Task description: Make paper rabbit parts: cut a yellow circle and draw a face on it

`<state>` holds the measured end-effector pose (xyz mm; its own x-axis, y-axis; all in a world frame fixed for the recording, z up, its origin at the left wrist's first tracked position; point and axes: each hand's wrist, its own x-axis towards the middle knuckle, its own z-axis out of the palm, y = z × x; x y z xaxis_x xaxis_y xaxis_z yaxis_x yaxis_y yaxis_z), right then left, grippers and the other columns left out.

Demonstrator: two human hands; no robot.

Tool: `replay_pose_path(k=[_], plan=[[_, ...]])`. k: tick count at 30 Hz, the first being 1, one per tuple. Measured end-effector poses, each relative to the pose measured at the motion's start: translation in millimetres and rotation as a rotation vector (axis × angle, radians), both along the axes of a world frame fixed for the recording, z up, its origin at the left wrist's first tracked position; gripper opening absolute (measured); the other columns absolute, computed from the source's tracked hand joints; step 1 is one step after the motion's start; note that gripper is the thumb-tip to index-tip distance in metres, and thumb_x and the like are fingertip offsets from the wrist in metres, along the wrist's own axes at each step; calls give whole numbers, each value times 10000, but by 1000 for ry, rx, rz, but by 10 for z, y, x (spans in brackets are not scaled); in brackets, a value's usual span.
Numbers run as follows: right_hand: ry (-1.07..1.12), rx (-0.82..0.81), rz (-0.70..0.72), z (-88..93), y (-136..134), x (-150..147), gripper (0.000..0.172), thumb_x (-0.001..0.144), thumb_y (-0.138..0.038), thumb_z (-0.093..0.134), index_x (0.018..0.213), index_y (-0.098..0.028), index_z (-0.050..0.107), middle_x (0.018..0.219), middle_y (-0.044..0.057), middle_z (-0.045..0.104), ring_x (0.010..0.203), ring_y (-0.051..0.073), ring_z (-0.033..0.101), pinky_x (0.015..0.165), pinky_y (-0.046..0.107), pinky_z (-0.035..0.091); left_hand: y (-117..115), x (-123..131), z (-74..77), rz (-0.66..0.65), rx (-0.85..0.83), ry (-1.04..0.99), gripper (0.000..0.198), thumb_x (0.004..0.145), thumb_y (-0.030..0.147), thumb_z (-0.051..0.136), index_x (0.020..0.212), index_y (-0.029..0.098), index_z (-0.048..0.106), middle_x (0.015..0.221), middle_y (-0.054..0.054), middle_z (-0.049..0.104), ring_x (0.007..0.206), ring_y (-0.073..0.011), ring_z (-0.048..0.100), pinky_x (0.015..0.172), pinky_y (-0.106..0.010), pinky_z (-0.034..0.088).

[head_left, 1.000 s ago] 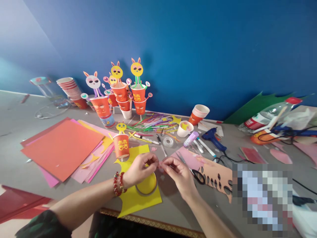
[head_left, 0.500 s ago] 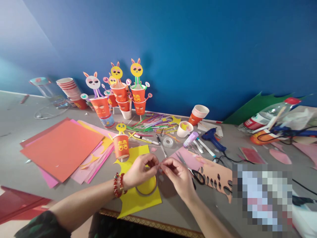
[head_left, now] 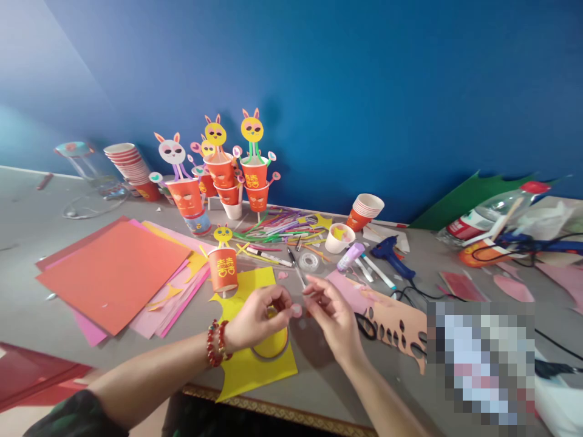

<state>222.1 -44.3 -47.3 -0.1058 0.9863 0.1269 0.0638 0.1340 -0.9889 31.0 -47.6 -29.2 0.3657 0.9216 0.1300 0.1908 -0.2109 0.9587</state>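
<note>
A small round pink paper piece (head_left: pixel 296 310) is pinched between the thumb and forefinger of my left hand (head_left: pixel 262 314), which is closed on it. Just right of that piece is my right hand (head_left: pixel 330 315), its fingers loosely curled and apart, with nothing visible in them. Below my left hand a roll of tape (head_left: pixel 286 347) lies on a yellow paper sheet (head_left: pixel 255 381). Black-handled scissors (head_left: pixel 367 328) lie beside my right hand, partly hidden by it. Behind the hands stands a red paper cup (head_left: pixel 224 271) with a yellow rabbit-eared figure.
Orange and pink paper sheets (head_left: pixel 113 273) lie at left. Several cups with rabbit figures (head_left: pixel 223 173) stand at the back, near coloured pipe cleaners (head_left: pixel 286 224). A blue glue gun (head_left: pixel 394 256), its cable, cut orange paper (head_left: pixel 394 309) and a plastic bottle (head_left: pixel 496 209) are at right.
My hands were together at their fingertips; now my right hand has drawn slightly away and its fingers have loosened. The pink paper piece now shows in my left fingers.
</note>
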Motion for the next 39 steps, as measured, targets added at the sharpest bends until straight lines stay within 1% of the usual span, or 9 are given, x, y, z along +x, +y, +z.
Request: replay_pose_path(k=[2, 4, 7, 10, 20, 30, 34, 37, 39], plan=[[25, -57, -26, 26, 24, 39, 330, 897, -415, 657, 1169, -232, 619, 928, 30, 659, 663, 145, 615, 586, 245, 505, -12, 1, 7, -5, -32, -13, 208, 903, 319, 625, 784, 154, 582, 705, 4, 591, 635, -103, 507, 589, -194, 394], [1, -78, 31, 62, 25, 50, 265, 920, -446, 617, 1030, -207, 648, 874, 28, 656, 679, 147, 606, 600, 241, 490, -15, 2, 2, 3, -47, -17, 231, 905, 347, 628, 786, 154, 584, 705, 4, 587, 635, -104, 501, 587, -198, 388], [-52, -51, 170, 95, -16, 9, 265, 895, -446, 656, 827, -192, 625, 753, 8, 617, 677, 149, 576, 605, 237, 463, -7, -4, -18, -9, -17, -18, 174, 887, 292, 614, 785, 157, 575, 720, -2, 584, 653, -114, 514, 613, -207, 414], [-71, -7, 187, 89, -56, -49, 294, 885, -435, 674, 744, -197, 574, 683, -17, 555, 619, 132, 519, 566, 233, 421, -1, -13, -32, -29, 9, -22, 103, 849, 227, 605, 781, 160, 566, 738, -5, 584, 671, -121, 525, 640, -216, 436], [16, -76, 135, 28, -56, -70, 337, 881, -469, 681, 723, -205, 543, 644, -46, 521, 544, 107, 510, 526, 219, 404, -7, 15, -58, -2, -47, -65, 199, 900, 314, 592, 791, 147, 586, 728, -19, 585, 674, -129, 505, 616, -219, 408], [68, -178, 206, 77, -71, -78, 347, 888, -497, 662, 739, -194, 580, 651, -34, 562, 559, 121, 553, 545, 231, 465, -37, 25, -72, -46, -149, -206, 312, 915, 440, 588, 811, 146, 567, 732, -21, 570, 680, -129, 513, 639, -231, 432], [-67, -37, 142, 42, -69, -79, 269, 914, -435, 642, 793, -200, 598, 671, -21, 583, 573, 129, 563, 531, 223, 457, -37, 27, -78, -24, -140, -186, 321, 912, 450, 576, 793, 153, 550, 720, -16, 551, 670, -127, 496, 620, -228, 422], [-211, 204, 32, 27, -77, -64, 104, 924, -318, 638, 912, -219, 610, 820, 21, 641, 664, 152, 602, 603, 248, 490, -32, 23, -99, 11, -109, -142, 279, 919, 410, 562, 803, 157, 553, 724, -16, 557, 661, -128, 494, 604, -225, 411], [-317, 356, 24, 37, -86, -50, 26, 938, -242, 604, 922, -227, 619, 895, 50, 652, 752, 177, 623, 678, 279, 509, -28, 18, -113, 43, -74, -101, 238, 917, 366, 560, 799, 160, 555, 714, -9, 548, 653, -128, 484, 602, -225, 403]])
